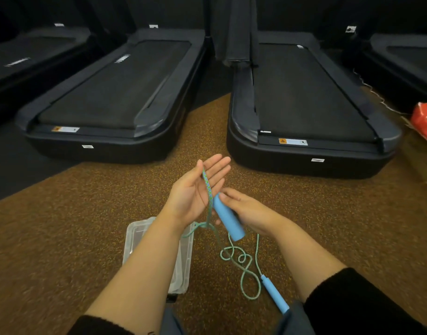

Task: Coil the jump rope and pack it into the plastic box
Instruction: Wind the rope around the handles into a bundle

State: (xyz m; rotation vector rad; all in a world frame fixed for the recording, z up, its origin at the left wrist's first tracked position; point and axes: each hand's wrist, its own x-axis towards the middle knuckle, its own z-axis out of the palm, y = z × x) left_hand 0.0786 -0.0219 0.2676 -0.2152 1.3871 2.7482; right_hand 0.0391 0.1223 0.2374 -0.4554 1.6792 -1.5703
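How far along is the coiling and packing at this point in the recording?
Early. Done: nothing packed; the plastic box on the floor shows no rope inside. In hand: the right hand holds one blue handle, and the rope runs up across the open left hand. Left: the loose rope loops and second handle on the floor need coiling and boxing.

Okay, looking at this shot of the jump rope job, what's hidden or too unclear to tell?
Head view, the only one:
- Plastic box: the left forearm crosses it, so its contents, and any lid, cannot be told.
- Far handle: its lower end is lost against the dark clothing.
- Rope: where it runs behind the left hand is hidden.
- Right hand: its grip on the near handle is partly covered by the handle.
- Treadmill labels: too small to read.
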